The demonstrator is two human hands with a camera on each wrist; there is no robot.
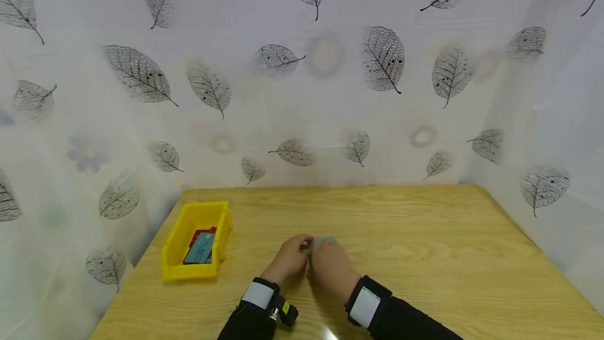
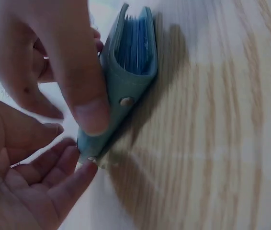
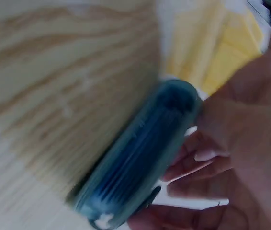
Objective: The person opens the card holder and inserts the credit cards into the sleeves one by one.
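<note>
Both hands meet at a teal snap-fastened card holder (image 1: pixel 325 238) near the middle of the table. My left hand (image 1: pixel 288 258) grips its left side, thumb and finger at the edge. From the right, my right hand (image 1: pixel 332 266) holds it and covers most of it in the head view. In the left wrist view the card holder (image 2: pixel 126 76) stands on edge, with layered sleeves inside and a metal snap (image 2: pixel 126 101) on the cover. A digit presses beside that snap, while other fingertips touch the lower end. The right wrist view shows its sleeve edges (image 3: pixel 140 143) and a small tab sticking out.
A yellow bin (image 1: pixel 172 245) stands at the left of the wooden table (image 1: pixel 401 224), with a grey-blue card-like item (image 1: pixel 201 247) and red and dark flat pieces in it. A white leaf-print curtain (image 1: pixel 330 119) hangs behind the table and at its sides.
</note>
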